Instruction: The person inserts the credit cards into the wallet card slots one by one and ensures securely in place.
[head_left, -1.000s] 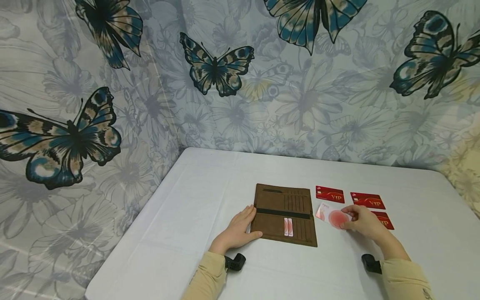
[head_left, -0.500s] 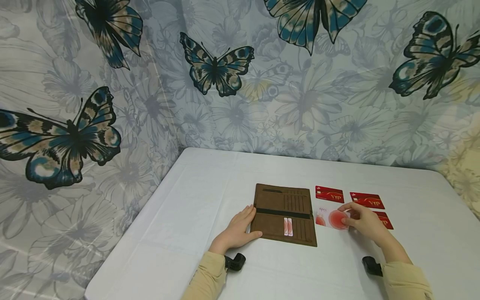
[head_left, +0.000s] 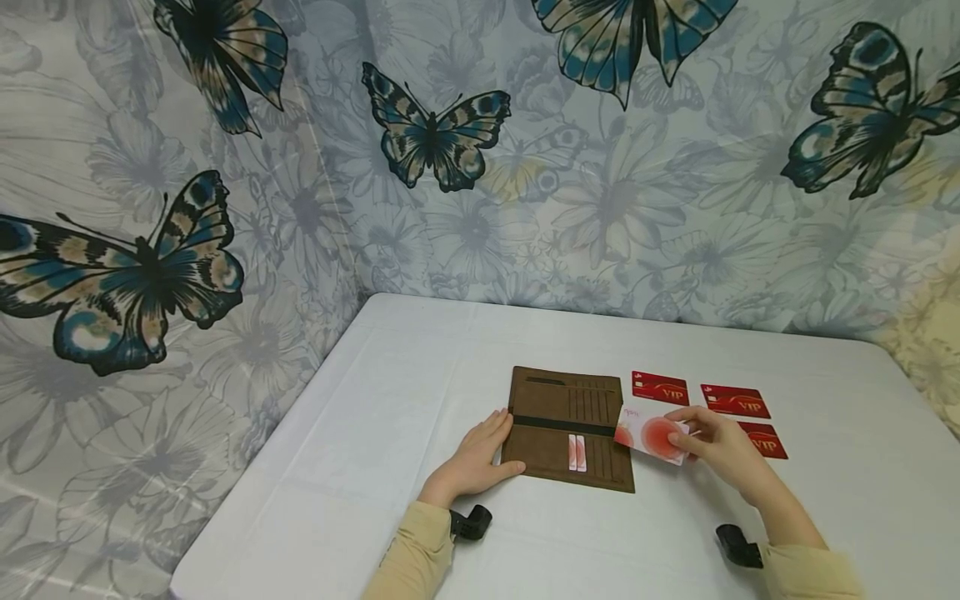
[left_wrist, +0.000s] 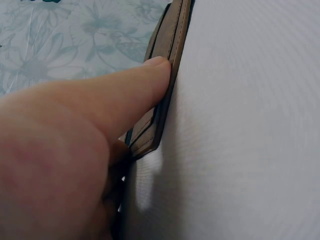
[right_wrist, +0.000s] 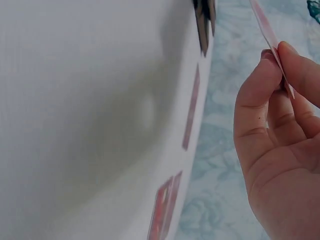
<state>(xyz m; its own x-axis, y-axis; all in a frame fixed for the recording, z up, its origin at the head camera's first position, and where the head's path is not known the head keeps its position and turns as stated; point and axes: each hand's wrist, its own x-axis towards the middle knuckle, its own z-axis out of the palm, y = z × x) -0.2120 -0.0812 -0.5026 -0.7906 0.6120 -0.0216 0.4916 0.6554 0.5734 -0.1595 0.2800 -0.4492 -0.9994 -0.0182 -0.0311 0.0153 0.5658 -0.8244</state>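
Three red cards point(head_left: 660, 388) lie near one wallet point(head_left: 543, 402) and one pinched card point(head_left: 649, 433).

Unfolded brown rectangular leather-like wallet point(head_left: 543, 398) — on white cloth-covered table point(head_left: 337, 475). Two pink-and-white strips point(head_left: 581, 455) side by side on its near half. Left hand point(head_left: 472, 458) at wallet's left edge. Right of far half: one red rectangular card point(head_left: 659, 388); second red card point(head_left: 735, 401) right of that; third red card point(head_left: 767, 441) in front of second. Pink-and-white rectangular card point(head_left: 639, 427) — in right hand point(head_left: 718, 447), left end overlapping wallet's right edge in head view.
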